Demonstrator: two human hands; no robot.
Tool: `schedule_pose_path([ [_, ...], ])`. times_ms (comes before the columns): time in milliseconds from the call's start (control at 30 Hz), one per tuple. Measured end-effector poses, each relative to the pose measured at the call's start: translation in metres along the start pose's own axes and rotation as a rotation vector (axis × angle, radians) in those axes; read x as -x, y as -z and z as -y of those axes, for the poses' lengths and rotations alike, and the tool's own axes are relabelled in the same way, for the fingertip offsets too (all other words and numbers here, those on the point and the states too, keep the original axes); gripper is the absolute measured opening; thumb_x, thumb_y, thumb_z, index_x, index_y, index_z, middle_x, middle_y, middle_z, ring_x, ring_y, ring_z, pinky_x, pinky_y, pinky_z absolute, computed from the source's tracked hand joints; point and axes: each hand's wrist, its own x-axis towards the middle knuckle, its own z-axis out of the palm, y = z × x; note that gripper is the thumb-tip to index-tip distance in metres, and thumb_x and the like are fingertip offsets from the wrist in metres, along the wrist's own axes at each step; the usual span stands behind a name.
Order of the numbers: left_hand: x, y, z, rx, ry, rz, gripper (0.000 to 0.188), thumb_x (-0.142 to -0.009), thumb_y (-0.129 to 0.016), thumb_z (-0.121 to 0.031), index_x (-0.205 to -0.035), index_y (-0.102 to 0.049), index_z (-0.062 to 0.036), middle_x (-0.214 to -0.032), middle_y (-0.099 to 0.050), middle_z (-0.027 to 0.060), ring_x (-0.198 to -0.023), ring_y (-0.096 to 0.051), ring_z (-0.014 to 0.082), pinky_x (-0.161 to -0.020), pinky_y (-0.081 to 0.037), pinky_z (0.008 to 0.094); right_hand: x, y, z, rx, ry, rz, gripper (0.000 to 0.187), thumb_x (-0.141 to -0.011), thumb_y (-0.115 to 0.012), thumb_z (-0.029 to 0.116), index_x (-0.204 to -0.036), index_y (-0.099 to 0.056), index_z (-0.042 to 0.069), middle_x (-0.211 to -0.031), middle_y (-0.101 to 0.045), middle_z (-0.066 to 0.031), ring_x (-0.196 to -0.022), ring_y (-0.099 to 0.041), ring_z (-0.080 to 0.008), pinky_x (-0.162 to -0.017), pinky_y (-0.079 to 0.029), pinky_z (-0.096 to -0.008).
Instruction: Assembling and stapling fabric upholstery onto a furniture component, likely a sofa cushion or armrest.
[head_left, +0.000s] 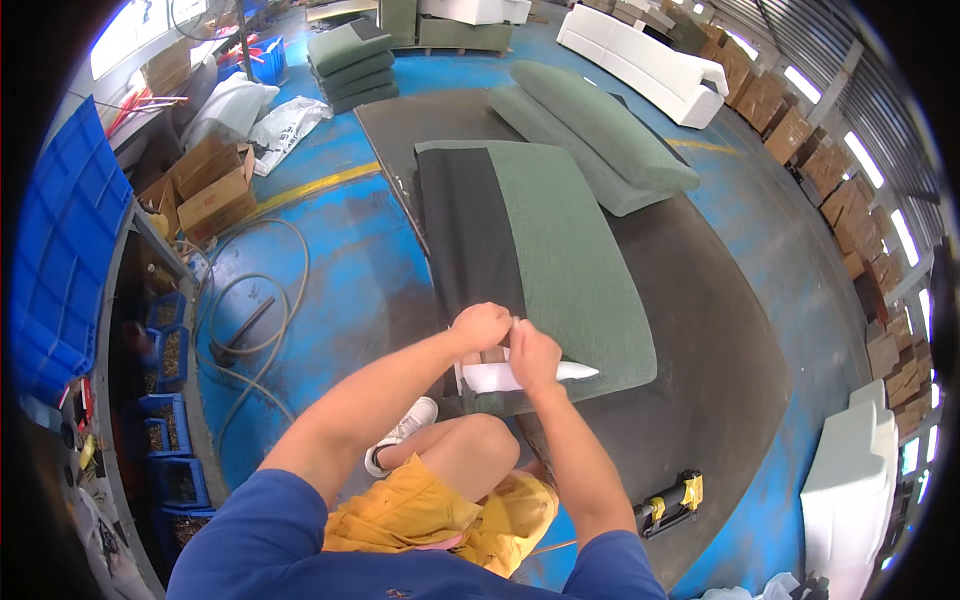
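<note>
Left hand (483, 328) and right hand (535, 355), fingers pinched tight, grip a green-and-black cushion cover (575, 260) on a dark mat (705, 320); most looks enclosed; the near gap, showing white material (488, 378), is not yet closed.

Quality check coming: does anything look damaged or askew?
The green-and-black cushion gapes at its near end, exposing white material; whether torn or unclosed, I can't tell. A hose lies looped on the blue floor, possibly a trip risk.
</note>
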Motion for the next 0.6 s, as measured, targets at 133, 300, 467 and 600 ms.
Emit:
schedule_pose_path([
  [133,0.011,0.006,-0.004,0.02,-0.026,0.033,0.041,-0.095,-0.048,-0.037,-0.095,-0.071,-0.0028,-0.084,-0.07,0.0226,-0.087,-0.068,0.0441,-0.081,-0.052,0.0509,0.001,0.0,0.0,0.01,-0.072,0.053,0.059,-0.107,-0.037,0.04,-0.078,-0.074,0.004,-0.071,-0.068,-0.0251,-0.068,-0.067,-0.0479,-0.065,-0.051,-0.0576],
  [300,0.022,0.005,-0.016,-0.225,0.143,0.024,0.052,-0.098,-0.044,-0.041,-0.086,-0.077,-0.0029,-0.086,-0.074,0.0221,-0.087,-0.071,0.0413,-0.081,-0.056,0.0509,0.004,-0.004,0.006,-0.051,-0.081,0.021,0.059,-0.106,-0.04,0.037,-0.071,-0.073,0.004,-0.067,-0.067,-0.024,-0.066,-0.066,-0.0465,-0.063,-0.051,-0.0567],
  [467,0.043,-0.003,-0.003,-0.435,-0.041,-0.05,0.054,-0.099,-0.046,-0.04,-0.069,-0.074,-0.0048,-0.07,-0.07,0.0194,-0.07,-0.069,0.0407,-0.068,-0.055,0.052,0.002,0.001,0.007,0.004,-0.041,0.103,0.059,-0.106,-0.04,0.038,-0.069,-0.072,0.004,-0.066,-0.066,-0.0232,-0.064,-0.066,-0.0459,-0.063,-0.05,-0.056],
  [600,0.041,-0.01,0.004,-0.429,-0.099,-0.088,0.05,-0.098,-0.05,-0.036,-0.066,-0.073,-0.0066,-0.063,-0.067,0.0175,-0.061,-0.067,0.0395,-0.06,-0.054,0.051,0.004,-0.01,0.003,0.037,-0.011,0.067,0.055,-0.104,-0.046,0.032,-0.064,-0.071,0.005,-0.064,-0.067,-0.0187,-0.06,-0.067,-0.0394,-0.059,-0.052,-0.0508],
])
